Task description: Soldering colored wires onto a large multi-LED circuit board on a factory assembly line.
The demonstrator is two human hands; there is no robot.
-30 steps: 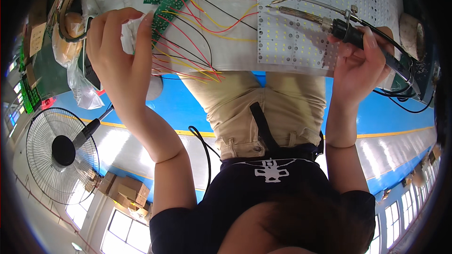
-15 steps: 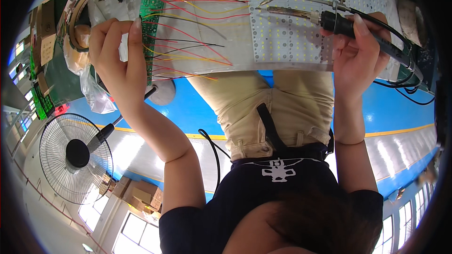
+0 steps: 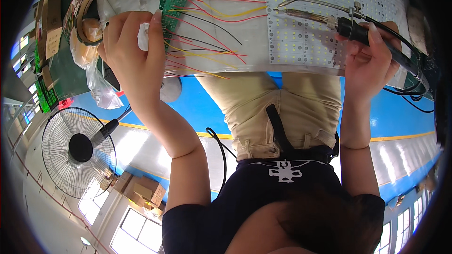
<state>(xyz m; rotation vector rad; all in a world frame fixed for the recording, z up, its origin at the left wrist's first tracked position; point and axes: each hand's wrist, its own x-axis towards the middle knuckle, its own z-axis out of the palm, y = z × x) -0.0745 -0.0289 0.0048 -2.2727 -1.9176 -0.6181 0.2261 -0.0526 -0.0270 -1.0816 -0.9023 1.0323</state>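
We have the white LED panel (image 3: 310, 23) across the bench, the green circuit board (image 3: 170, 0) with loose coloured wires (image 3: 207, 42) beside it. Our right hand (image 3: 369, 68) grips the soldering iron (image 3: 329, 19) over the panel; our left hand (image 3: 132, 51) pinches the board's edge. Best steady both before touching tip to pad.

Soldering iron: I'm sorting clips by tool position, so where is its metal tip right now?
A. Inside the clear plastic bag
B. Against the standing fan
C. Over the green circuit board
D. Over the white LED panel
D: held in the right hand, the soldering iron points its tip over the white LED panel, apart from the green circuit board.
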